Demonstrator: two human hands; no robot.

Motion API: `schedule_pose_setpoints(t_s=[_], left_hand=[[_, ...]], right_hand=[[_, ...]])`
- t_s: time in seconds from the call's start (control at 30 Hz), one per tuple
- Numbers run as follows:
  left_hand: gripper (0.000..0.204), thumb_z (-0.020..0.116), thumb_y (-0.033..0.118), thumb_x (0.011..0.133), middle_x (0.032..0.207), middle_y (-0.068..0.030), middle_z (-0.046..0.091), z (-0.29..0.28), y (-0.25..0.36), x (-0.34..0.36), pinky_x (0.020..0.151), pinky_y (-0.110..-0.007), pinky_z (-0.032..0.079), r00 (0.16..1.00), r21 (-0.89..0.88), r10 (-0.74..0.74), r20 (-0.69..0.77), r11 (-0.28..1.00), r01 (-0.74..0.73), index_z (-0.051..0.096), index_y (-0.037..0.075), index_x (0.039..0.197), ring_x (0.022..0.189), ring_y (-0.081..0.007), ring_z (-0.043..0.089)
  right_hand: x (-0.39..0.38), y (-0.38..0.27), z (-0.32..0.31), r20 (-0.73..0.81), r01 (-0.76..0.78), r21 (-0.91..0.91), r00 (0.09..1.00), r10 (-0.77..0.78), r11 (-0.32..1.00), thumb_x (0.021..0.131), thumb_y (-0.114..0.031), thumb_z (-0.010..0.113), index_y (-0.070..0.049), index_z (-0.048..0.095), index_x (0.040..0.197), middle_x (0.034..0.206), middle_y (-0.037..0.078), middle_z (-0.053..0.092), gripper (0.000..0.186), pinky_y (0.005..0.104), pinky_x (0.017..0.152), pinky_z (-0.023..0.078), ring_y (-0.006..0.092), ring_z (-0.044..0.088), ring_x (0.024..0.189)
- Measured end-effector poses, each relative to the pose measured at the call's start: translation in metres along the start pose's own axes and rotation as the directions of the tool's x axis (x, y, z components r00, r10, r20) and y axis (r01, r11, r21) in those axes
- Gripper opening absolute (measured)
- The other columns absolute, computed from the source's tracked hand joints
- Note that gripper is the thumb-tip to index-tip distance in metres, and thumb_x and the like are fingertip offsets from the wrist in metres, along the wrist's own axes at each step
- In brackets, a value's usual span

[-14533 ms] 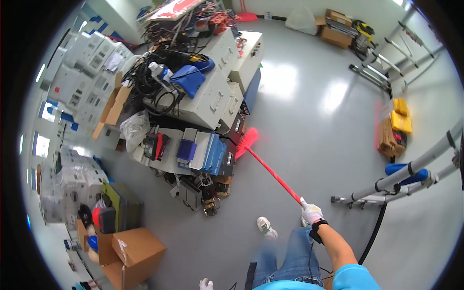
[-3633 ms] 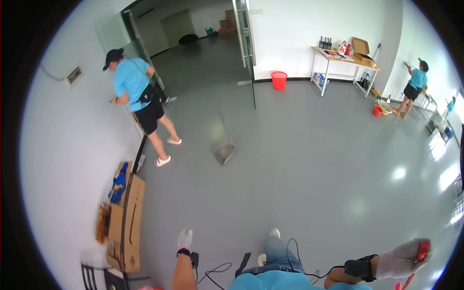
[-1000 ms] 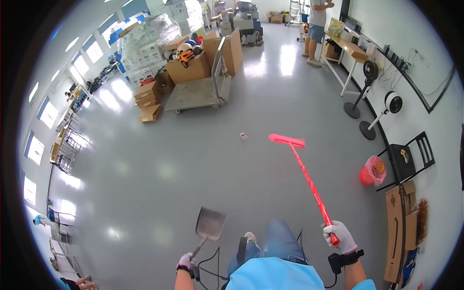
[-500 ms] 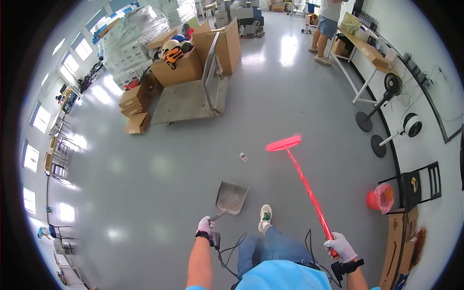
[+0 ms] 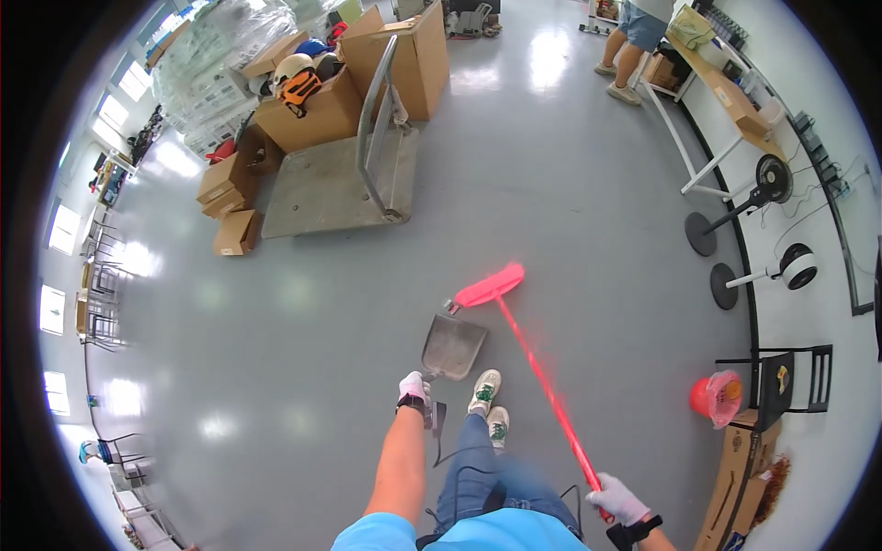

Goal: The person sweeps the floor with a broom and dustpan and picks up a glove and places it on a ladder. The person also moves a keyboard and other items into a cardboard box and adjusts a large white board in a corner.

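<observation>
My gloved left hand (image 5: 413,388) grips the handle of a grey dustpan (image 5: 453,347), which lies on the floor just ahead of my feet. My gloved right hand (image 5: 614,499) is closed on the red pole of a broom (image 5: 542,376). The broom's red bristle head (image 5: 490,286) is on the floor just beyond the dustpan, slightly to its right. A small piece of litter (image 5: 450,307) sits between the bristle head and the dustpan's far edge, partly hard to make out.
A flat trolley (image 5: 312,202) stands by cardboard boxes (image 5: 395,64) and wrapped stacks (image 5: 197,92). Along the right wall are a person's legs (image 5: 631,64), a table (image 5: 735,106), two fans (image 5: 763,179), a red bin (image 5: 707,397), a chair (image 5: 776,390) and flattened cardboard (image 5: 735,487).
The trolley and litter are nearer than before. The dustpan has moved up and right to the litter, and the broom head has swung left toward it.
</observation>
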State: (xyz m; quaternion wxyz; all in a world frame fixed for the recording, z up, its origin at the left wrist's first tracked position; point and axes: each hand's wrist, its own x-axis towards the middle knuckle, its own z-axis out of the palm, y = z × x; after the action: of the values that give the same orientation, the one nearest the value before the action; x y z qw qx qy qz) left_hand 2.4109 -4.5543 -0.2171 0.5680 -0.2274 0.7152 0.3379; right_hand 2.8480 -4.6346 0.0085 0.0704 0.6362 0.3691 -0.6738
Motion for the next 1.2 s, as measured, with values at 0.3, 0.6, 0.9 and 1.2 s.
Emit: schedule_pose_setpoints(t_s=[0.3, 0.6, 0.9, 1.2], left_hand=[[0.011, 0.042, 0.02, 0.08, 0.049, 0.0037, 0.036, 0.005, 0.022, 0.004, 0.032, -0.024, 0.021, 0.997, -0.054, -0.021, 0.068, 0.998, 0.024, 0.047, 0.013, 0.074, 0.036, -0.008, 0.031], [0.012, 0.043, 0.025, 0.086, 0.052, 0.0046, 0.038, 0.025, 0.099, -0.011, 0.032, -0.022, 0.02, 0.993, 0.018, -0.047, 0.105, 0.999, 0.045, 0.041, 0.014, 0.082, 0.036, -0.006, 0.029], [0.014, 0.043, 0.026, 0.084, 0.05, 0.0062, 0.034, 0.147, 0.257, 0.015, 0.032, -0.023, 0.018, 0.978, -0.015, -0.024, 0.209, 1.0, 0.027, 0.04, 0.017, 0.075, 0.035, -0.0069, 0.026], [0.021, 0.043, 0.026, 0.083, 0.049, 0.0065, 0.032, 0.302, 0.454, 0.013, 0.034, -0.025, 0.017, 0.965, -0.051, -0.008, 0.263, 0.998, 0.022, 0.035, 0.019, 0.065, 0.035, -0.0076, 0.026]], right_hand=[[-0.097, -0.075, -0.018, 0.005, 0.073, 0.226, 0.997, -0.076, 0.971, 0.073, -0.011, 0.058, 0.001, 0.051, 0.11, 0.076, -0.003, 0.05, 0.039, 0.0201, 0.053, 0.037, 0.006, 0.044, 0.062], [-0.055, -0.156, -0.039, -0.124, 0.052, 0.396, 0.992, -0.002, 0.917, 0.073, -0.013, 0.06, 0.001, 0.05, 0.11, 0.071, -0.005, 0.048, 0.041, 0.0185, 0.047, 0.034, 0.0036, 0.041, 0.055], [0.065, -0.274, -0.153, -0.245, 0.17, 0.416, 0.967, -0.07, 0.893, 0.076, -0.022, 0.057, -0.003, 0.052, 0.108, 0.064, 0.004, 0.055, 0.037, 0.0263, 0.041, 0.042, 0.0159, 0.054, 0.049], [0.193, -0.446, -0.296, -0.241, 0.186, 0.549, 0.969, -0.059, 0.814, 0.071, -0.005, 0.055, 0.001, 0.047, 0.106, 0.061, 0.002, 0.05, 0.036, 0.0215, 0.037, 0.04, 0.009, 0.049, 0.043]])
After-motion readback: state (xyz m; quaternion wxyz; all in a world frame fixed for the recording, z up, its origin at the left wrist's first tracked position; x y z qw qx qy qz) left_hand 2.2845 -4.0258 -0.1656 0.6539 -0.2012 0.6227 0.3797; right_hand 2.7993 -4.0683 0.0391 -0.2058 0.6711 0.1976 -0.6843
